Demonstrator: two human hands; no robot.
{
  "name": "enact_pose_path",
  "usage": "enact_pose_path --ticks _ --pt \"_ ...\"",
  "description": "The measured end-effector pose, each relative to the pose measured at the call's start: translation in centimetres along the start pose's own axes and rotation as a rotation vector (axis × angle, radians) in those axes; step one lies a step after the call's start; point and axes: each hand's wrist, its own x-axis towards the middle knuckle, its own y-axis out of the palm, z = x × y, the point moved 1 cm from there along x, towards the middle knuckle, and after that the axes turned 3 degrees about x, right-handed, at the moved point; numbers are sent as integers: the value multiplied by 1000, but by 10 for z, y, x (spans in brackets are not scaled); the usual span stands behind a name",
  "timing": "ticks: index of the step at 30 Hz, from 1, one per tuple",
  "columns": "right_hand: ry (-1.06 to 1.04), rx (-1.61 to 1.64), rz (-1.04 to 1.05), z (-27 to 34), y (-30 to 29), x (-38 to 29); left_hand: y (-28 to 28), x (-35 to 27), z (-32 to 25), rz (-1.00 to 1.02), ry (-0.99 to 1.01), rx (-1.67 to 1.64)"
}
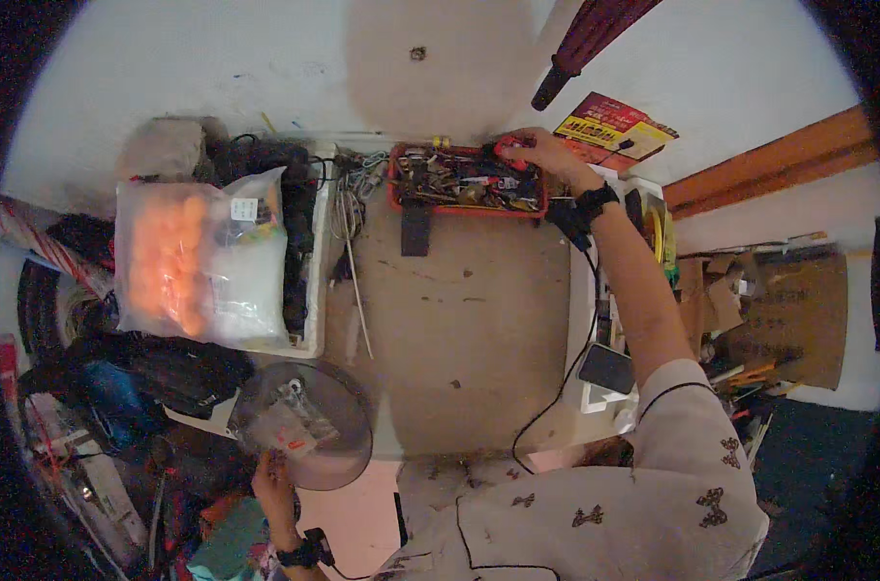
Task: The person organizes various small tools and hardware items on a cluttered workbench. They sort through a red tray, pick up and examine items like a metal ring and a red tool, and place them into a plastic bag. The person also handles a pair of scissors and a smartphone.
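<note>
My right hand (pixel 540 147) reaches to the back right corner of a red plastic tray (pixel 469 213) packed with small metal parts and tools. Its fingers are closed around a small red object (pixel 510 147), too blurred to name. Down at the lower left, my left hand (pixel 271 476) grips the near rim of a dark translucent round container (pixel 349 450). Inside that container lie small clear plastic bags (pixel 294 425), one with red marks. A small dark flat strip (pixel 415 231) pokes out from under the tray's front edge.
Left of the brown tabletop (pixel 476 327), a white box (pixel 320 290) carries a plastic bag of orange balls (pixel 171 269). A coiled cable (pixel 349 203) lies beside it. On the right are a smartphone (pixel 605 368) and a black cord (pixel 556 407). A folded umbrella (pixel 589 43) hangs above.
</note>
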Motion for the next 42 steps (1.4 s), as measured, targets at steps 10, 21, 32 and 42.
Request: enact_pose_path --ticks 10,21,32,42 --pt "-328 -835 -298 -51 24 2 7 -28 37 -112 -22 -152" --pt "-455 -432 -357 10 56 -36 33 23 19 -60 158 487" --pt "-721 -278 288 94 176 -191 41 45 -51 0 38 529" --pt "11 421 789 65 276 -216 70 -12 -130 29 424 -319"
